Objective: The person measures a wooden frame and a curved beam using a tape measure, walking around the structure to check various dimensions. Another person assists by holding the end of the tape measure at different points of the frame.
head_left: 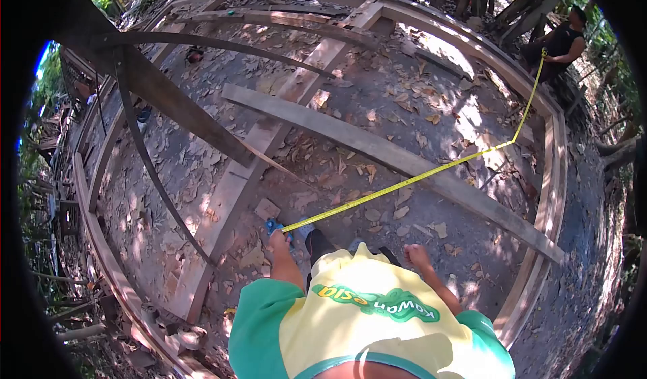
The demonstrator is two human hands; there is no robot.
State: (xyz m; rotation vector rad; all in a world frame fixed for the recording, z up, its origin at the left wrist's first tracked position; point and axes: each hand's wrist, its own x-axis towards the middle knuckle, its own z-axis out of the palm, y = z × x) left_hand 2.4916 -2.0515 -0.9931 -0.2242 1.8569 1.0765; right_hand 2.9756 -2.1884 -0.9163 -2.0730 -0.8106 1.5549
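Tape measure [272, 226], blue case, at the person's left hand [278, 240], low and left of centre. Left hand closed around it; exact finger placement too small to tell. Yellow blade [397, 185] pulled out, runs right and up from the case, passes above a loose plank [337, 135], kinks past the plank's far side, then climbs to a second person [565, 45] at upper right. That person, dark sleeveless top, has a hand [550, 59] at the blade's far end; grip detail not clear.

Right hand [416, 253] out to the right of the shirt [371, 298], well apart from the blade, fingers curled in; cannot tell whether anything is inside it. Shirt is yellow with green sleeves, printed lettering on front.

Plank lies diagonally, crossing a wide beam [232, 197] at upper left, its lower right end over the right side of a big wooden frame [554, 177]. Dark post [182, 113] with curved braces juts in from upper left. Ground [317, 167] strewn with dry leaves, patchy sunlight.
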